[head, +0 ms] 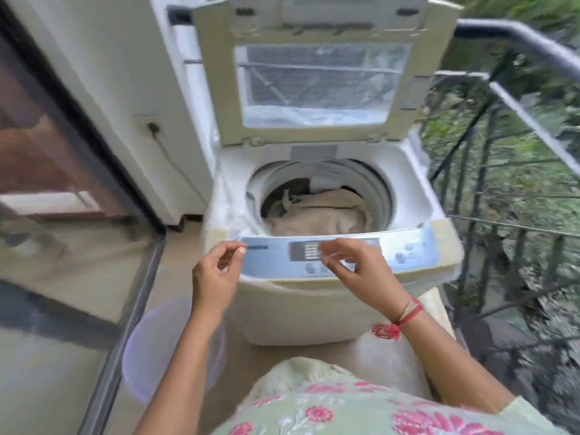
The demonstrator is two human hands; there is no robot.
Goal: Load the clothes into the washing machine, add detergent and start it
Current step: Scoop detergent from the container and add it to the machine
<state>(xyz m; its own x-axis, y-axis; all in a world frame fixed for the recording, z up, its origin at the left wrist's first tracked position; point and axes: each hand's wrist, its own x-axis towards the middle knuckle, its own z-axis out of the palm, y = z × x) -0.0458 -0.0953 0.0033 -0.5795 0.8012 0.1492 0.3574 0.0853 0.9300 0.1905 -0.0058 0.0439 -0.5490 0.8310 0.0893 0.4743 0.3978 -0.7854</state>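
Observation:
A top-loading washing machine (417, 180) stands in front of me with its lid (216, 89) raised upright. Beige and grey clothes (320, 211) lie inside the drum. The control panel (405, 249) runs along the machine's front edge. My left hand (216, 271) hovers at the panel's left end, fingers loosely curled and empty. My right hand (357, 268) is over the middle of the panel, fingers apart and empty, with a red thread band on the wrist. No detergent is in view.
A pale plastic tub (147, 350) sits on the floor to the left of the machine. A glass sliding door (62, 171) is at the left, a wall socket with a cord (153, 128) behind it. A metal balcony railing (514, 98) runs along the right.

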